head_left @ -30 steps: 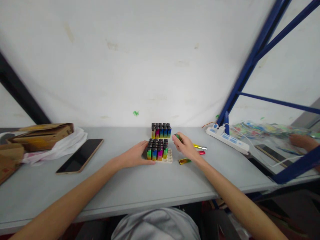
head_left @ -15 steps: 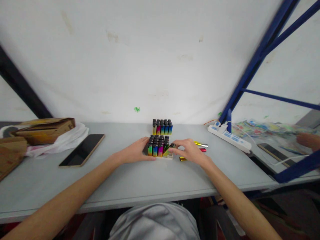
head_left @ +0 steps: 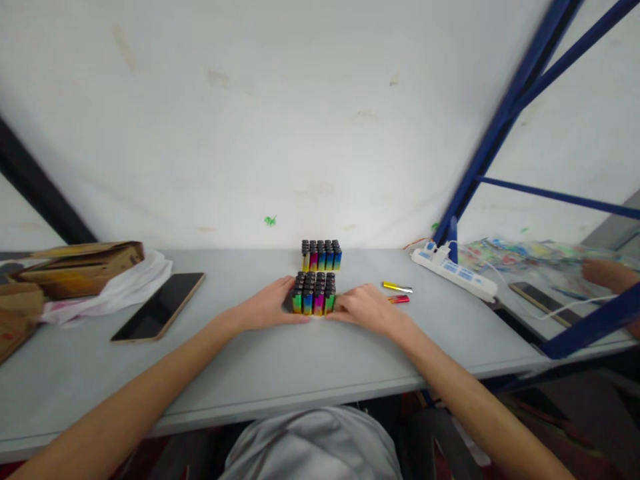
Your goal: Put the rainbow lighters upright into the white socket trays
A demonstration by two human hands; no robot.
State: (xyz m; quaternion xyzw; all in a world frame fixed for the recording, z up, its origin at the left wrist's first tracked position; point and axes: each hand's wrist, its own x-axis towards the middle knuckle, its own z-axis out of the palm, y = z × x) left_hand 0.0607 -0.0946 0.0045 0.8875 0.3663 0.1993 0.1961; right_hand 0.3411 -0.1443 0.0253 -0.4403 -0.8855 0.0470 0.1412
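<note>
A small pale tray (head_left: pixel 317 316) holds several rows of upright lighters (head_left: pixel 314 293) with black tops and shiny green, blue, pink and gold bodies. My left hand (head_left: pixel 273 305) grips its left side, thumb along the front and fingers round the far corner. Against the tray's right end, my right hand (head_left: pixel 363 307) is closed with curled fingers; what they pinch there is hidden. Just behind stands a second block of lighters (head_left: pixel 321 256). To the right of my right hand lie a loose yellow lighter (head_left: pixel 397 287) and a red lighter (head_left: pixel 399 299).
A large phone (head_left: pixel 159 307) lies at the left beside a white plastic bag (head_left: pixel 135 280) and opened cardboard boxes (head_left: pixel 85 270). A white power strip (head_left: pixel 457 275) sits at the right by the blue frame (head_left: pixel 493 143). Beyond it shows another person's hand (head_left: pixel 607 275).
The tilted lighter in my right hand now stands upright in the front row. My right hand has curled in against the tray's end, and the gold lighter beneath it no longer shows.
</note>
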